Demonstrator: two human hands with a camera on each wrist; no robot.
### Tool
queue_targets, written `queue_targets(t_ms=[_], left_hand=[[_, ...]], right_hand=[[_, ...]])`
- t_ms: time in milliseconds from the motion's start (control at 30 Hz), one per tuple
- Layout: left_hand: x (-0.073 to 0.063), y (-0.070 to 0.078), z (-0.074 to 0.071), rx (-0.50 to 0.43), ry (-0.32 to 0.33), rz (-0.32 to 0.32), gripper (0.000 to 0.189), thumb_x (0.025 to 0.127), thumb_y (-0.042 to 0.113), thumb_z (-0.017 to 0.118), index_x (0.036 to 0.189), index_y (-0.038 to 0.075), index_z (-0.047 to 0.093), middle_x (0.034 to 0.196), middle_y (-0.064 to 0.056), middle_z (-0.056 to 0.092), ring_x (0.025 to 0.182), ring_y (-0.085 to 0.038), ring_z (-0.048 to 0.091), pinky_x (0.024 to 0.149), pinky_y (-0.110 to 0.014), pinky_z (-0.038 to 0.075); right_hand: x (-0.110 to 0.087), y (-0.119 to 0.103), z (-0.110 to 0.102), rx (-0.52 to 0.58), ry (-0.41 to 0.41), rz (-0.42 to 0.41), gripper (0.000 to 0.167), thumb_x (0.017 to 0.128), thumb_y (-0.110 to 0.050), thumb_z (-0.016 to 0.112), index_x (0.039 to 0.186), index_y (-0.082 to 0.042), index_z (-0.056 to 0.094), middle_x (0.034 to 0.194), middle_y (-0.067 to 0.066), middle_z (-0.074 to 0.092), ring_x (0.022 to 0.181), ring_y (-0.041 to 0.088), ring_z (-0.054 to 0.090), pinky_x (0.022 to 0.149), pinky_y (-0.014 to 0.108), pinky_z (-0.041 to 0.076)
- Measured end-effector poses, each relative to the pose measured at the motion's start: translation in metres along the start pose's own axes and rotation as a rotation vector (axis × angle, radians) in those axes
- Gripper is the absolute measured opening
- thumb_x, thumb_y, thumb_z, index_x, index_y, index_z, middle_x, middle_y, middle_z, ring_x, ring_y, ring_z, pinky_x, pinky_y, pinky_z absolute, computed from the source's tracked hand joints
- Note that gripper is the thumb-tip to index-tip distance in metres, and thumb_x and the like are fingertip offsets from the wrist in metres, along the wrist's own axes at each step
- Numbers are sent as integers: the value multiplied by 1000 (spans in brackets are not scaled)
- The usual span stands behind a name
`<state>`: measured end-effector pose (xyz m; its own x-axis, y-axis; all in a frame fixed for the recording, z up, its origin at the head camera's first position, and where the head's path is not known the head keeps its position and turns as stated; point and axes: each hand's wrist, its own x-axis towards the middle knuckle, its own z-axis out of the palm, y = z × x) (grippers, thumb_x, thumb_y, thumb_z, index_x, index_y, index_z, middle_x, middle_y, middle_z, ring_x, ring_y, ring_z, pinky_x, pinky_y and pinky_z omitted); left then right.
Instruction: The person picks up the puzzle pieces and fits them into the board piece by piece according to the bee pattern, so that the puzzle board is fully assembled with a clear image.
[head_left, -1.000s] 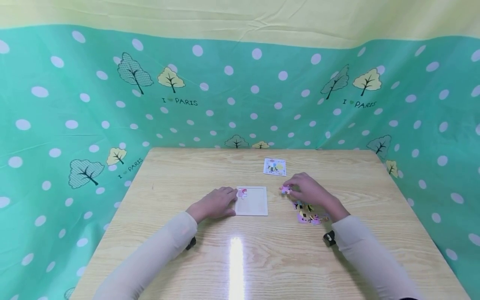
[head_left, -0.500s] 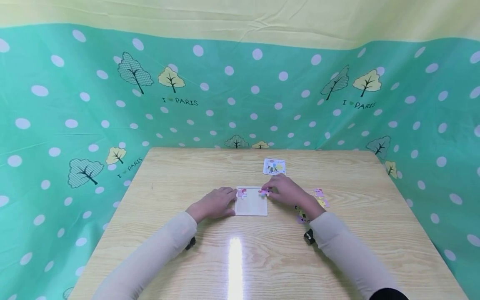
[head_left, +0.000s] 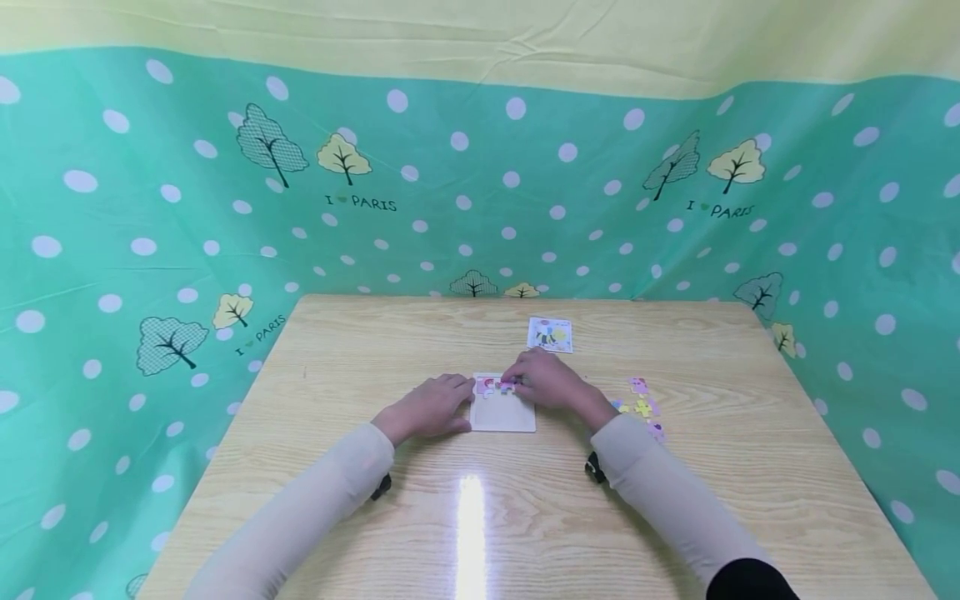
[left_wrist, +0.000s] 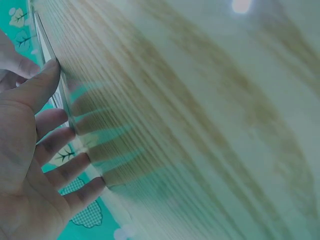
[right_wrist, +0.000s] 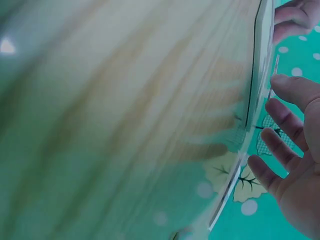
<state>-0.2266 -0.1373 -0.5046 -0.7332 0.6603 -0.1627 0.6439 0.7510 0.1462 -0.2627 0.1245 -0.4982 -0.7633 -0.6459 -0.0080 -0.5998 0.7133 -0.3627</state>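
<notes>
A shallow white puzzle tray (head_left: 502,416) lies mid-table, with a pink puzzle piece (head_left: 485,387) in its far left corner. My right hand (head_left: 551,382) is over the tray's far right corner. Between its thumb and index finger it pinches another puzzle piece (head_left: 506,387), just right of the first; the right wrist view shows this piece (right_wrist: 275,67) edge-on and tilted. At the tray's left edge rests my left hand (head_left: 429,406), its thumb (left_wrist: 47,80) against the near-left edge and its other fingers extended and spread.
Several loose puzzle pieces (head_left: 643,407) lie on the table right of the tray, partly hidden behind the right forearm. Beyond the tray is a square picture card (head_left: 550,334) with a bee. A green dotted cloth (head_left: 480,192) hangs behind the wooden table (head_left: 360,350).
My right hand has carried the puzzle piece leftward from the loose pieces to the tray, up beside the first piece. The left hand has stayed at the tray's edge.
</notes>
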Motion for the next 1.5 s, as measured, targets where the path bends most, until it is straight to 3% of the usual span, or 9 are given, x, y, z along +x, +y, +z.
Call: queue_targets(t_ms=[333,900,1500], left_hand=[[2,2,-1,28,2,13,70,95,52,65,145,6,53,153,-16,51,142,-33,49,119,-46,43],[2,3,-5,31,-12,-6,69,95,52,66,145,6,53,154,-16,50,143,-33,48,120,-47,42],[-1,3,-4,19,-5,-6,67,94,51,67,143,6,55,152,-17,52,141,-34,49,118,-49,44]], right_hand=[[11,-2,8,-72,-21,15,23,94,-21,70,117,-25,77,112,-1,72,113,22,60,107,44,48],[17,-5,7,-138,-12,52,22,94,-24,71,115,-28,77,107,-1,72,102,19,61,95,38,52],[15,-10,5,-164,-21,-2,28,97,-26,69,124,-22,74,117,5,71,108,24,62,96,43,54]])
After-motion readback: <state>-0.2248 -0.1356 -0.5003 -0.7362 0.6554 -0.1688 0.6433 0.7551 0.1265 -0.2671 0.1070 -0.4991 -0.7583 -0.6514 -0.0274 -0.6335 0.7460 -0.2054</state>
